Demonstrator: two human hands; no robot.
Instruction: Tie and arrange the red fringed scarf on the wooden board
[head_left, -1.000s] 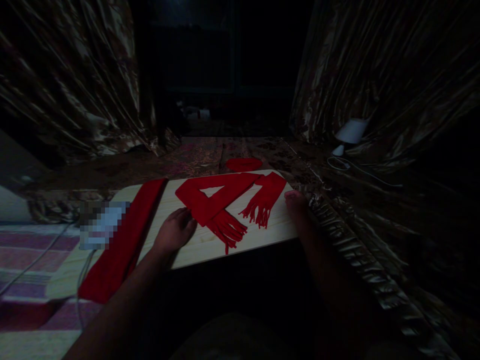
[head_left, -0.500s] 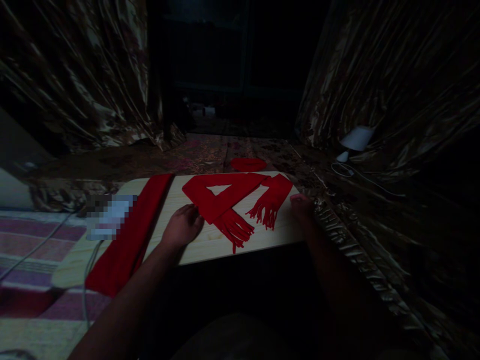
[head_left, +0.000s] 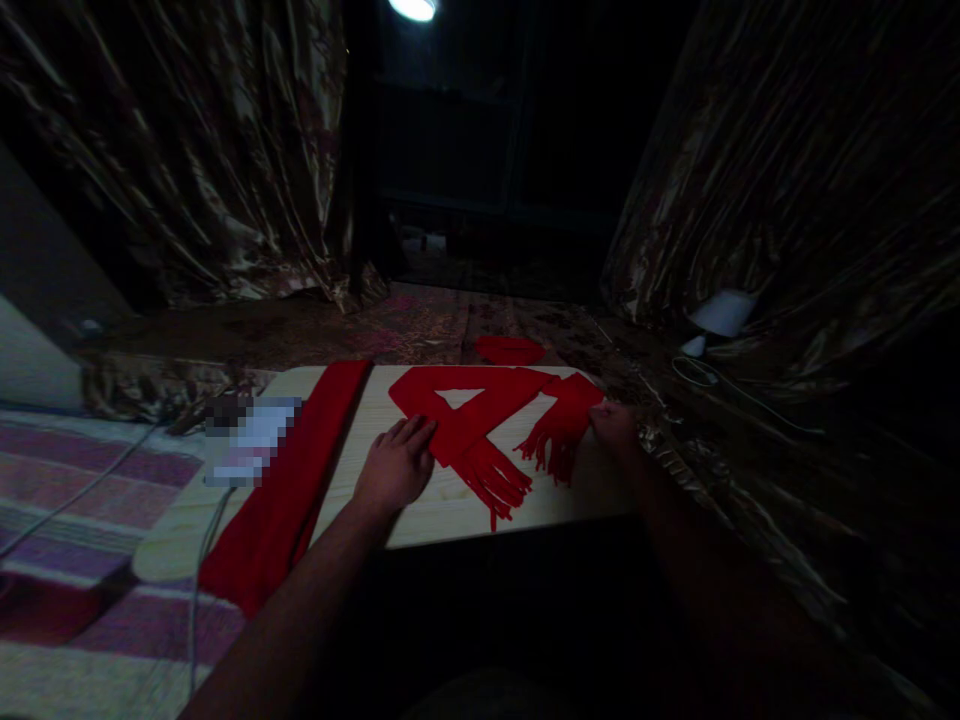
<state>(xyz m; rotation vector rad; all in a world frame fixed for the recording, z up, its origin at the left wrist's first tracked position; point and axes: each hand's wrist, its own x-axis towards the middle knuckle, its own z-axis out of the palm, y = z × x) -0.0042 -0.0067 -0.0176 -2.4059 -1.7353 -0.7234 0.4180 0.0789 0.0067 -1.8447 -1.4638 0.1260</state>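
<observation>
The left hand (head_left: 397, 468) is reaching over the wood, its grip lying open, its fingers stretching out flat to the left edge of the red fringed scarf (head_left: 491, 408). The right hand (head_left: 616, 425) is curling its fingers at the scarf's far right corner; whether that grip is closing on the fabric is not showing clearly. Between the two hands the scarf is lying folded on the pale wooden worktop (head_left: 442, 515), one band crossing another and framing a small triangle of bare wood. Its two fringed ends are pointing toward the person, the left one spreading its strands nearer the front edge.

To the left of the left hand, a long red folded cloth (head_left: 300, 480) is running slantwise over the worktop. Just beside it, a pixelated object (head_left: 251, 440) is sitting, with a pale cord (head_left: 195, 600) trailing down near it. Beyond the worktop's far edge, another red item (head_left: 510, 349) is resting on a patterned cover (head_left: 427, 315). Farther right, a white lamp (head_left: 724, 313) is standing before a curtain (head_left: 795, 180), while a striped cloth (head_left: 67, 540) is spreading out at far left
</observation>
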